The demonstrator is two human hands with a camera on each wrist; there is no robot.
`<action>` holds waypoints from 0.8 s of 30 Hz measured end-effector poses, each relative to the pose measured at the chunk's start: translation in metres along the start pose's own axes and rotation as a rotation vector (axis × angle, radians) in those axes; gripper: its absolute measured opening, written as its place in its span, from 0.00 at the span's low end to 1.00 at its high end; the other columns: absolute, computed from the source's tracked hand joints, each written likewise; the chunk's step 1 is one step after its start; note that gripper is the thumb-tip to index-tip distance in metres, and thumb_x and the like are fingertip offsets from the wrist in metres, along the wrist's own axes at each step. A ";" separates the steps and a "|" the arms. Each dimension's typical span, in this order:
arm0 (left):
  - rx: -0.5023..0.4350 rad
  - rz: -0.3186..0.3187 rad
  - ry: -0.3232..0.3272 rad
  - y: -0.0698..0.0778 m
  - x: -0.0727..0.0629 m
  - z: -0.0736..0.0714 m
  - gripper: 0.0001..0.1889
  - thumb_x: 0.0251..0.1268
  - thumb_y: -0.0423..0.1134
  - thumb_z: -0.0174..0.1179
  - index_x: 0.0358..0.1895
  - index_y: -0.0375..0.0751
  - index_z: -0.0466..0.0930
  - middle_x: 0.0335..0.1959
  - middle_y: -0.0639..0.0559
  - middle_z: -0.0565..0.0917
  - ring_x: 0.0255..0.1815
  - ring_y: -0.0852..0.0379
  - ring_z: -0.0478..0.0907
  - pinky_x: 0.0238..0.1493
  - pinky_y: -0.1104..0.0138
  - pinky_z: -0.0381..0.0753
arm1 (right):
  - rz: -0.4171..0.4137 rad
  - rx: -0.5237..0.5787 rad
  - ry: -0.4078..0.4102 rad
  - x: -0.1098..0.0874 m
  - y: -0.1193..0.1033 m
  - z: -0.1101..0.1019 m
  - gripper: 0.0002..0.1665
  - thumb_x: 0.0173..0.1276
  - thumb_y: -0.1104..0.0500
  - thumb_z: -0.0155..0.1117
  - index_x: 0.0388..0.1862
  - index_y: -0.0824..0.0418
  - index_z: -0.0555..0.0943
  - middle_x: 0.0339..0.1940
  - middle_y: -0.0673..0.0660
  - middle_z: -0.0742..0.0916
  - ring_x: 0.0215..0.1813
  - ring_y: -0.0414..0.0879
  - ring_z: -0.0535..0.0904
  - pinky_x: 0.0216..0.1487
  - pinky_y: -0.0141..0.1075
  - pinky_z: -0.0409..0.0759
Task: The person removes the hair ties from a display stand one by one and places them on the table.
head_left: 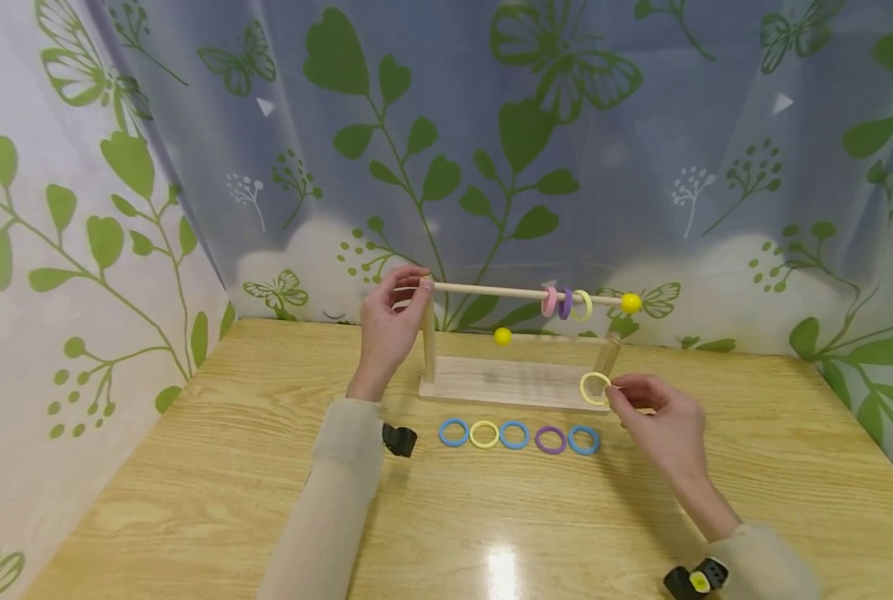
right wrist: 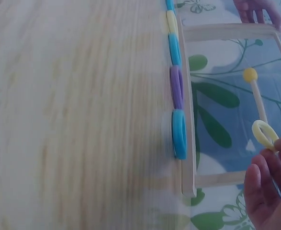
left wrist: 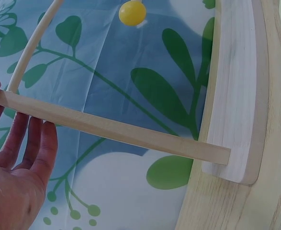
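My left hand point(head_left: 392, 321) pinches the top of the left post point(left wrist: 111, 122) of a wooden stand point(head_left: 509, 382), where the upper rod point(head_left: 484, 290) begins. Pink point(head_left: 549, 302), purple point(head_left: 565, 304) and yellow point(head_left: 582, 306) rings hang on that rod, close to the yellow ball point(head_left: 631, 303) at its free right end. Between thumb and fingertips, my right hand point(head_left: 664, 421) holds a pale yellow ring point(head_left: 594, 388) in front of the stand's right post point(head_left: 606, 360). A lower rod point(right wrist: 259, 100) runs left from that post to another yellow ball point(head_left: 502, 337).
Several rings lie in a row on the wooden table point(head_left: 431, 517) before the stand: a blue ring point(head_left: 454, 432) at the left, a yellow ring point(head_left: 484, 434), a second blue, a purple ring point(head_left: 550, 440) and another blue. A patterned curtain point(head_left: 446, 167) hangs behind.
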State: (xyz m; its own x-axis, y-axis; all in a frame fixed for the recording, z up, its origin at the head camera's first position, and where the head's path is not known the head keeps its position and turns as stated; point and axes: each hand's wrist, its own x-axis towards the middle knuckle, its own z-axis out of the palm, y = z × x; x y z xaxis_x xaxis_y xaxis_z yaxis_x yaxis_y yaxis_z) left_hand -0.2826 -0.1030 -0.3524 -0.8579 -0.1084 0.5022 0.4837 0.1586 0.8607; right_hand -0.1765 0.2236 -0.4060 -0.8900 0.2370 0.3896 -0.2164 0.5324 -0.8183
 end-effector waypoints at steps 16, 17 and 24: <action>-0.012 -0.005 -0.009 -0.001 0.001 -0.001 0.13 0.74 0.42 0.63 0.54 0.41 0.84 0.47 0.42 0.84 0.48 0.47 0.84 0.43 0.73 0.83 | 0.039 0.051 -0.142 -0.006 -0.008 0.022 0.06 0.67 0.62 0.72 0.40 0.64 0.87 0.31 0.59 0.92 0.30 0.32 0.85 0.28 0.31 0.85; -0.013 -0.006 -0.010 -0.001 0.000 -0.001 0.13 0.74 0.43 0.63 0.54 0.42 0.84 0.47 0.41 0.84 0.48 0.47 0.84 0.43 0.73 0.83 | 0.041 0.049 -0.149 -0.007 -0.008 0.023 0.06 0.67 0.62 0.72 0.40 0.64 0.87 0.31 0.60 0.92 0.30 0.32 0.84 0.28 0.30 0.85; -0.016 -0.009 -0.015 -0.001 0.000 0.000 0.14 0.74 0.43 0.63 0.54 0.39 0.83 0.47 0.41 0.84 0.49 0.46 0.84 0.43 0.72 0.83 | 0.065 0.052 -0.218 -0.011 -0.012 0.029 0.07 0.68 0.60 0.72 0.41 0.62 0.87 0.34 0.61 0.92 0.32 0.32 0.84 0.31 0.32 0.87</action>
State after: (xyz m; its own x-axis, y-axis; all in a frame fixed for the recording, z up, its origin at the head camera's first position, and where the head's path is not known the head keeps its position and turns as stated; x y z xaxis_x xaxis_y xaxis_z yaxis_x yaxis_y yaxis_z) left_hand -0.2825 -0.1035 -0.3531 -0.8648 -0.0949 0.4930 0.4785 0.1415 0.8666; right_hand -0.1758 0.1910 -0.4132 -0.9672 0.0851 0.2395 -0.1713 0.4778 -0.8616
